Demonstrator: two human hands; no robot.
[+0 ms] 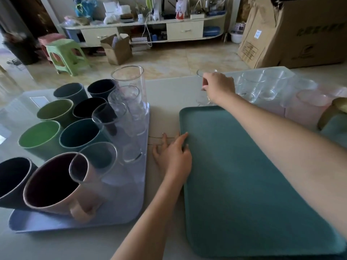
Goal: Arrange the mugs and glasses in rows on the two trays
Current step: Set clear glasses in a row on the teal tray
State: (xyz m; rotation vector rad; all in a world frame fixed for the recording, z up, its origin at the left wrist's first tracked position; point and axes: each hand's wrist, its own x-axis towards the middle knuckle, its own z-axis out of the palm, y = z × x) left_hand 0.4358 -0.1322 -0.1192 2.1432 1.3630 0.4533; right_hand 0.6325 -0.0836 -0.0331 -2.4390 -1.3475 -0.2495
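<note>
Teal and matte, a rectangular tray (244, 184) with rounded corners and a low raised rim lies empty on the right half of a pale, smooth table (165, 94). The left hand (173, 152) rests flat with fingers spread and holding nothing, its fingertips touching the teal tray's left rim, the palm on the bare table strip between the two trays.

The right hand (218, 86) reaches past the teal tray's far edge and is closed around the rim of a clear glass mug (202, 94), which sits just beyond the tray's far left corner. Whether the mug's base touches the table cannot be told. Further right along the far table edge stands a cluster of clear glasses (262, 87), round and thin-walled, and beside them pale pink frosted cups (309, 102), blurred.

On the left half of the table lies a lavender tray (122, 203), also rectangular with rounded corners. It carries matte cylindrical mugs in rows: dark blue, olive, bright green (40, 136), teal (80, 133) and, nearest the near edge, a pink mug (56, 182) with a thick loop handle. Along that tray's right side stand tall clear tumblers (129, 87), smooth and transparent, packed close together.
</note>
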